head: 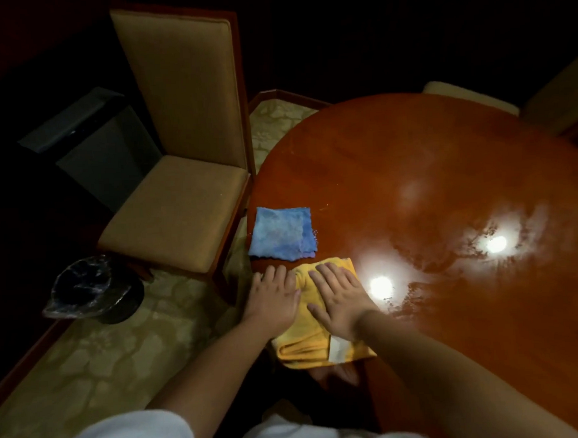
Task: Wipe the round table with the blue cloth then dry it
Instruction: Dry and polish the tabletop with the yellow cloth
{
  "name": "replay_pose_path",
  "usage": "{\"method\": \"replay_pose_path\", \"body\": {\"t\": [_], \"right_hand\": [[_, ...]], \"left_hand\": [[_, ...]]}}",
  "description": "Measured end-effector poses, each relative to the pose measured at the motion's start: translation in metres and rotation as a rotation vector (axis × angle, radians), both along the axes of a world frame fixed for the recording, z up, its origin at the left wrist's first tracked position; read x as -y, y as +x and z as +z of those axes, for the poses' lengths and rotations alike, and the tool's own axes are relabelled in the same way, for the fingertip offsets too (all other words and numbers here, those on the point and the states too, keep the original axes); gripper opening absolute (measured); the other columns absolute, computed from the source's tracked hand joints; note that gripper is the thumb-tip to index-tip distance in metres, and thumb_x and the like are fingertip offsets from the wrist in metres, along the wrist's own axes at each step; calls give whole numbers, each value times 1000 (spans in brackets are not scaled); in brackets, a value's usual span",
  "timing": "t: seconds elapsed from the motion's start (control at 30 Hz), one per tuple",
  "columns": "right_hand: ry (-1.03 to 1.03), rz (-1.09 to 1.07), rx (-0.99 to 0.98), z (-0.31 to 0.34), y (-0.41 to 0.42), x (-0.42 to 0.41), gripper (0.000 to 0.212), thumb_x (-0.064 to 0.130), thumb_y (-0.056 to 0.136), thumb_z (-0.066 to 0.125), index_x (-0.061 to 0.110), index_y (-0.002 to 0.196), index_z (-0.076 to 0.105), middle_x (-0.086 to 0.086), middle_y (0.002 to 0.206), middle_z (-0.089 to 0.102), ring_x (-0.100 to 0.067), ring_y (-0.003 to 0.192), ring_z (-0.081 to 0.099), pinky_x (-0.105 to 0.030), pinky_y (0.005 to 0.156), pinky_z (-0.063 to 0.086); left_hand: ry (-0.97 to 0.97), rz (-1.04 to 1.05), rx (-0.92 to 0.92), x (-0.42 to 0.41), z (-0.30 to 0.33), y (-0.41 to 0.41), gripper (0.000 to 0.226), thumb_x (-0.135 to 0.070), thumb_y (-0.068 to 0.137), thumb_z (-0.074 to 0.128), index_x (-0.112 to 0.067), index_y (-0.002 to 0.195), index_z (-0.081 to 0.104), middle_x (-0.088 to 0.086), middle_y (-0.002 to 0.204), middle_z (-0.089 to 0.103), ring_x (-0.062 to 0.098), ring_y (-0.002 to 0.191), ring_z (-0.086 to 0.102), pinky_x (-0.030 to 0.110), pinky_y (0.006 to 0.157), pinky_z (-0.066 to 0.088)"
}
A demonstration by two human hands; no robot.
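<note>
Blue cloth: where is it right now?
In the head view the blue cloth lies folded flat near the table's left edge, untouched, beside the chair and just beyond the yellow cloth that both hands press.

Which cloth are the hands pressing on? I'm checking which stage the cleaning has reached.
The yellow cloth, nearest the person: both the left hand and right hand lie flat on it. The blue cloth lies untouched beyond it.

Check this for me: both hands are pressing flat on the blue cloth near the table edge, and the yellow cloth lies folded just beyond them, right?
Not quite: the colours are swapped. The head view shows the left hand and right hand flat on the yellow cloth near the round table edge, while the blue cloth lies folded just beyond them.
</note>
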State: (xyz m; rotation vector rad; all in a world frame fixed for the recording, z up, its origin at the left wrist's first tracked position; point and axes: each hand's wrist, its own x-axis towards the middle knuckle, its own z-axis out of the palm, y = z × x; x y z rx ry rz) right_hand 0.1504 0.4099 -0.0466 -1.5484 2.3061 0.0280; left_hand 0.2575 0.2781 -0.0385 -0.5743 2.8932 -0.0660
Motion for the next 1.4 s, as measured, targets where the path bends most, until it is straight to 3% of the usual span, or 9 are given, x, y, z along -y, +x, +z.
{"method": "replay_pose_path", "body": {"t": [0.17, 0.4, 0.63, 0.83, 0.97, 1.03, 1.1, 1.2, 1.4], "right_hand": [[-72, -70, -23, -5, -11, 21, 102, 67, 82, -20, 8, 148, 30, -14, 153, 30, -30, 144, 20, -36, 111, 0], [12, -83, 3, 2, 11, -2, 105, 71, 65, -22, 16, 153, -5, -5, 160, -10, -20, 146, -15, -35, 115, -13], [-30, -154, -13, -8, 4, 11, 117, 74, 59, -35, 17, 153, 2, -5, 161, 0, -21, 147, -8, -34, 113, -12], [11, -157, 14, 0, 19, -6, 105, 72, 66, -23, 18, 153, -1, -2, 160, -8, -19, 146, -13, -33, 112, -14], [16, -165, -29, -9, 23, -18, 80, 62, 96, 3, 12, 137, 51, -9, 142, 49, -22, 135, 36, -37, 106, 19], [18, -168, -14, -10, 17, -13, 76, 59, 97, 7, 12, 130, 58, -8, 133, 58, -25, 126, 51, -38, 102, 25], [-7, -173, 9, 0, 10, -6, 89, 65, 91, -6, 12, 141, 45, -10, 146, 44, -28, 136, 39, -37, 113, 17], [15, -142, 26, 6, 7, -8, 107, 70, 65, -22, 18, 153, 7, -4, 161, 2, -21, 147, -4, -36, 116, -6], [3, -123, 52, 8, 24, -43, 118, 75, 52, -32, 21, 153, -4, -2, 160, -9, -19, 146, -14, -35, 115, -11]], "left_hand": [[-2, -34, 9, 20, 2, -15, 40, -39, 101, 22, -13, 127, 37, 8, 123, 42, 26, 111, 40, 41, 92, 31], [-9, -112, 2, 15, -2, 1, 53, -40, 95, 14, -11, 121, 50, 8, 113, 52, 27, 102, 47, 42, 84, 38], [-7, -179, -50, 28, 1, -9, 42, -40, 97, 28, -13, 118, 51, 6, 110, 53, 25, 99, 49, 39, 80, 37], [-15, -206, -77, 16, -1, 2, 41, -41, 91, 31, -13, 103, 59, 5, 94, 56, 25, 85, 53, 38, 69, 41], [-7, -185, -58, 7, -3, 6, 40, -40, 86, 32, -14, 90, 62, 4, 81, 55, 23, 71, 51, 38, 58, 42], [-16, -193, -50, 11, -3, 0, 40, -40, 87, 28, -15, 90, 60, 4, 83, 55, 23, 73, 51, 39, 60, 42], [-25, -182, -16, 11, 1, -7, 41, -40, 91, 24, -15, 100, 55, 5, 94, 55, 24, 85, 51, 39, 69, 41], [-16, -144, 20, 6, 8, -9, 37, -40, 97, 26, -15, 115, 47, 6, 111, 50, 25, 102, 47, 39, 82, 36], [20, -207, 75, -21, 15, 6, 47, -42, 90, 16, -16, 101, 55, 4, 96, 54, 24, 87, 52, 38, 72, 41]]}}
